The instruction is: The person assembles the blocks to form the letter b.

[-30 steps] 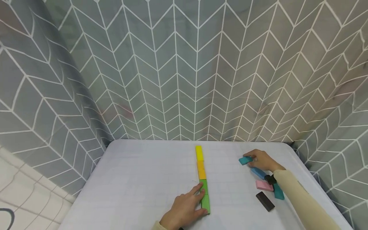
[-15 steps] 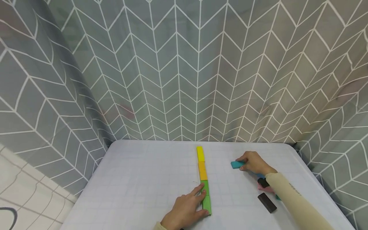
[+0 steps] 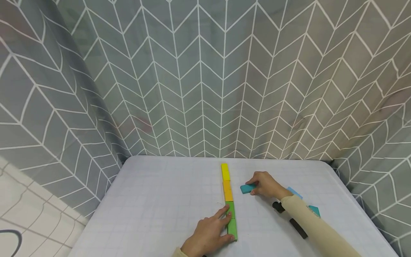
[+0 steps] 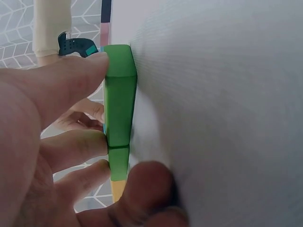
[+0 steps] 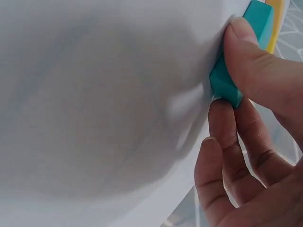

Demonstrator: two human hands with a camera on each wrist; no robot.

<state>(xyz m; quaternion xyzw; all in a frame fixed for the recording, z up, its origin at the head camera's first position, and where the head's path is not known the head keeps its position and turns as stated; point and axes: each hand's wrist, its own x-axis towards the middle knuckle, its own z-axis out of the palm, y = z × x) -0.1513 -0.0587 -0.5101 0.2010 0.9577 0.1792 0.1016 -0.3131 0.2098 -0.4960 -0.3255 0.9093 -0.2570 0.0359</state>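
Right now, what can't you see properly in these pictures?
Head view: the right arm hides part of the blue block and part of the far-right teal block.
Head view: the right hand covers one end of the held block.
Head view: the left hand covers bits of the green blocks.
Right wrist view: the top edge cuts off the yellowish strip.

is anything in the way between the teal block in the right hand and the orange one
Nothing visible is in the way. In the head view, only white tabletop shows between the teal block and the orange block. The left hand rests on the green blocks, nearer the person.
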